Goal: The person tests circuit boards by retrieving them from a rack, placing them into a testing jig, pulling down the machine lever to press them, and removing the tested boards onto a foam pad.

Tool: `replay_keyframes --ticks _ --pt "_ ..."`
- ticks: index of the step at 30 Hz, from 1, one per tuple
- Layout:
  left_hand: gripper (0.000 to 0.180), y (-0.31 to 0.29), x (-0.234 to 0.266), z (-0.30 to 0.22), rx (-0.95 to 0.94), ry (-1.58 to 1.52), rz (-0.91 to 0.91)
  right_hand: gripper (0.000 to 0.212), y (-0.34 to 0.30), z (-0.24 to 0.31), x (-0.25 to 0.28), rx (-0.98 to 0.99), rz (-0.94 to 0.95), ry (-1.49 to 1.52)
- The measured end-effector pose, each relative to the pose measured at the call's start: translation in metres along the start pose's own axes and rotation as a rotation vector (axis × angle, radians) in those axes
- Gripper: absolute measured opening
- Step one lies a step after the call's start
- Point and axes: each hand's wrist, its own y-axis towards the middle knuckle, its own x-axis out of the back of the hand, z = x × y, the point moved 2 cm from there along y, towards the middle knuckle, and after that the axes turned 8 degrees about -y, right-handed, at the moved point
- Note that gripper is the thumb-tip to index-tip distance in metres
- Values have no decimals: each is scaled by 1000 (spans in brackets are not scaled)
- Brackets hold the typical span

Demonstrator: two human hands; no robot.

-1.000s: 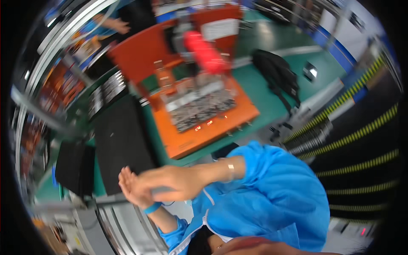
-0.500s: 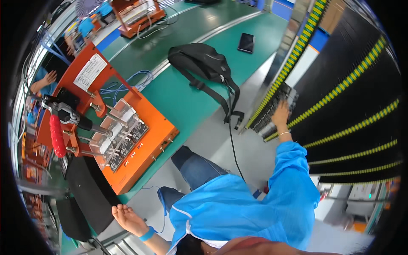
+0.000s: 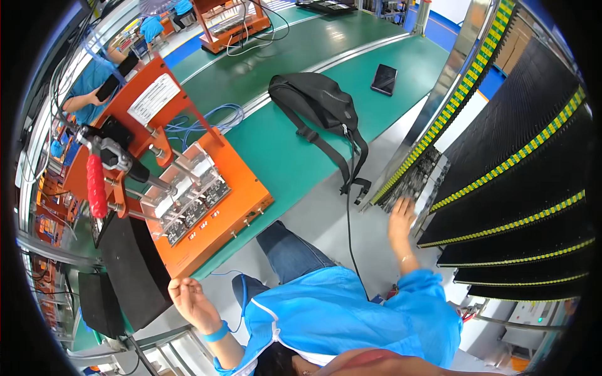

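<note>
My right hand (image 3: 401, 220) is at the near end of the black rack, its fingers stretched toward the dark circuit boards (image 3: 431, 183) in the slots. The fingertips are beside the boards' lower edge, and I see nothing held in them. Motion blurs the boards there. My left hand (image 3: 193, 306) is raised with loosely bent fingers and nothing visible in it, near the front corner of the orange test fixture (image 3: 244, 210). A blue band (image 3: 216, 332) circles that wrist. On the fixture, a small dark circuit board (image 3: 199, 212) sits under clear plates and metal rods.
The fixture carries a red-handled toggle clamp (image 3: 96, 187). A black bag (image 3: 316, 100) and a dark phone (image 3: 384, 80) lie on the green bench (image 3: 285, 169). The rack's yellow-green slotted rails (image 3: 514, 172) rise at right. A co-worker's hand (image 3: 94, 98) shows at far left.
My right hand has drawn back from the rack toward me. My left hand has risen slightly, its fingers more bent. The whole view has shifted a little.
</note>
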Motion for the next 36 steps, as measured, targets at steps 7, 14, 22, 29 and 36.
replay_keyframes --ticks 7,14,22,29,36 --pt "27 -18 -30 23 366 -80 272 52 -16 -65 241 247 341 632" --pt "66 -21 -43 28 1166 -684 599 47 18 -59 409 1363 36 778" --pt "53 -30 43 -15 888 -794 282 39 -12 73 429 1996 -470 711" --pt "42 -55 78 -46 447 -471 -56 49 11 119 477 2372 -337 906" --pt "48 -56 91 -52 281 -378 -67 51 65 180 532 1501 -730 1504"
